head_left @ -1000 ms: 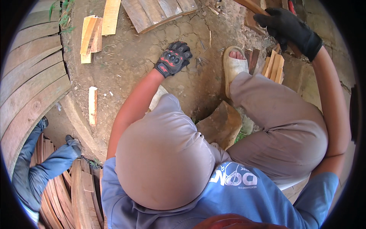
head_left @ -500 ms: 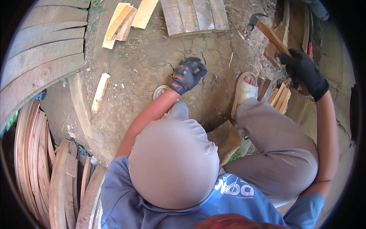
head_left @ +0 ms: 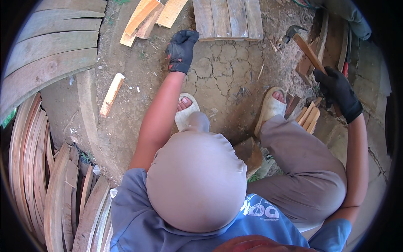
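Observation:
My right hand [head_left: 339, 94], in a black glove, grips a claw hammer [head_left: 309, 51] by its wooden handle; the metal head points up and to the left over the ground. My left hand [head_left: 182, 49], also gloved, is ahead over the bare earth with its fingers curled together. Whatever it may be pinching is hidden. Just beyond its fingertips, to the right, lies a panel of joined wooden boards [head_left: 228, 21]. A small scatter of thin dark pieces, perhaps nails [head_left: 242, 93], rests on the cracked soil between my feet.
Cut wood pieces [head_left: 170, 13] lie at the far left of the panel, and a short stick [head_left: 112, 95] nearer. Curved planks [head_left: 54, 52] and stacked slats [head_left: 31, 159] fill the left side. More wood offcuts [head_left: 308, 116] are beside my right foot.
My left hand has moved forward and to the left, up beside the board panel. The hammer stays in my right hand, and the view has shifted slightly.

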`<state>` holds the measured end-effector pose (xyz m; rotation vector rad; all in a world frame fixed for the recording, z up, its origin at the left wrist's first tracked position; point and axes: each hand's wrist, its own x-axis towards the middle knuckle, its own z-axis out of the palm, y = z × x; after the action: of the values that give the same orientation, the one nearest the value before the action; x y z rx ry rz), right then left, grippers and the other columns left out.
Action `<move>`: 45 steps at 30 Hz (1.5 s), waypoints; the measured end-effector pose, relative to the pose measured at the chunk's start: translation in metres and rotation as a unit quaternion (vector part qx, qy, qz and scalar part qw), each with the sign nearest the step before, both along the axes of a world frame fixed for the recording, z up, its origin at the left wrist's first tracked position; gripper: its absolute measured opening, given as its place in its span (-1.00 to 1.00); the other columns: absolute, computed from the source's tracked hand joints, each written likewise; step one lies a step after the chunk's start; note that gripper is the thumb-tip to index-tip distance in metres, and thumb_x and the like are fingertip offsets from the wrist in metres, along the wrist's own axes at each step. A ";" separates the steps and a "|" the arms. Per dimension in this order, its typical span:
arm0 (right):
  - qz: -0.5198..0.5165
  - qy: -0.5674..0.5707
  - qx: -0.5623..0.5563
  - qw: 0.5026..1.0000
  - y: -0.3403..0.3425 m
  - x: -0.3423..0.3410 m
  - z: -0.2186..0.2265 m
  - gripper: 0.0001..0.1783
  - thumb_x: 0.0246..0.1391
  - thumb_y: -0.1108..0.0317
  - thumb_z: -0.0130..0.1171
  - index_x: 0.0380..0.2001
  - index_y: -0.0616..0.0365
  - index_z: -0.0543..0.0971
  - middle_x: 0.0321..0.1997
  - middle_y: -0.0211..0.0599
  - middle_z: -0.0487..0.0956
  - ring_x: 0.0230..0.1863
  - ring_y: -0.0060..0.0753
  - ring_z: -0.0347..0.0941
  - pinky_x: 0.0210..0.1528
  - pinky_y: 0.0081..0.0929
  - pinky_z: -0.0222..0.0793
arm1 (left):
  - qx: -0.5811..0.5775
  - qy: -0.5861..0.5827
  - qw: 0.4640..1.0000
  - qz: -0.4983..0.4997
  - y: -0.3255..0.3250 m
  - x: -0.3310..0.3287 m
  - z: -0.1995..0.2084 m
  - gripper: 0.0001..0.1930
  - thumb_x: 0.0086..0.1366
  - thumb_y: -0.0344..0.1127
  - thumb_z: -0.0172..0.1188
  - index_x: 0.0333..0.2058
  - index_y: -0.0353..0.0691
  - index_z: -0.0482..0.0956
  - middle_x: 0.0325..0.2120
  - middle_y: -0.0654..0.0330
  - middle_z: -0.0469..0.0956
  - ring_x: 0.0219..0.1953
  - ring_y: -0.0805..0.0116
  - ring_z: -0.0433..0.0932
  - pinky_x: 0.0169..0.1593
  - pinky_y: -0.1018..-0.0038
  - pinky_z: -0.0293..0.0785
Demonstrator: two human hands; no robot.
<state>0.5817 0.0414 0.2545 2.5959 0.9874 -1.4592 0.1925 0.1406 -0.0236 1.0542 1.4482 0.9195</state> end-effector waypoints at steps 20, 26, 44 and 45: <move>0.008 -0.002 -0.013 1.000 0.002 -0.003 -0.002 -0.54 0.31 -0.09 0.34 -0.32 0.11 0.55 -0.55 -0.57 0.39 -0.64 -0.67 0.32 -0.63 -0.52 0.30 | 0.040 0.005 0.997 -0.068 0.010 -0.014 -0.026 -0.84 0.37 -0.36 0.43 -0.16 -0.29 0.70 -0.25 0.22 0.76 -0.17 0.44 0.69 -0.01 0.47 0.59; 0.022 0.001 -0.018 1.000 0.001 0.003 -0.007 -0.54 0.30 -0.10 0.35 -0.33 0.10 0.56 -0.54 -0.57 0.40 -0.62 -0.68 0.33 -0.60 -0.53 0.32 | 0.034 0.026 0.996 -0.083 0.013 -0.015 -0.016 -0.84 0.36 -0.34 0.43 -0.18 -0.27 0.71 -0.26 0.21 0.77 -0.18 0.45 0.69 0.00 0.48 0.57; 0.192 -0.098 0.024 0.976 0.006 -0.035 0.010 -0.56 0.37 0.02 0.29 -0.17 0.28 0.61 -0.52 -0.24 0.51 -0.56 -0.40 0.47 -0.47 -0.29 0.37 | 0.143 0.140 0.968 -0.153 0.020 -0.019 -0.009 -0.80 0.32 -0.22 0.41 -0.18 -0.19 0.77 -0.18 0.12 0.79 -0.10 0.20 0.75 0.02 0.31 0.61; 0.220 -0.100 0.048 0.969 0.003 -0.041 0.012 -0.57 0.37 0.04 0.29 -0.14 0.28 0.62 -0.52 -0.20 0.52 -0.53 -0.34 0.49 -0.42 -0.24 0.39 | 0.146 0.144 0.966 -0.156 0.020 -0.017 -0.008 -0.80 0.33 -0.23 0.41 -0.18 -0.21 0.77 -0.19 0.13 0.79 -0.09 0.23 0.75 0.04 0.32 0.60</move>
<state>0.5403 0.0444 0.2667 2.3083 1.5096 -1.0434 0.1758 0.1601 -0.0319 1.6396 1.3477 0.7877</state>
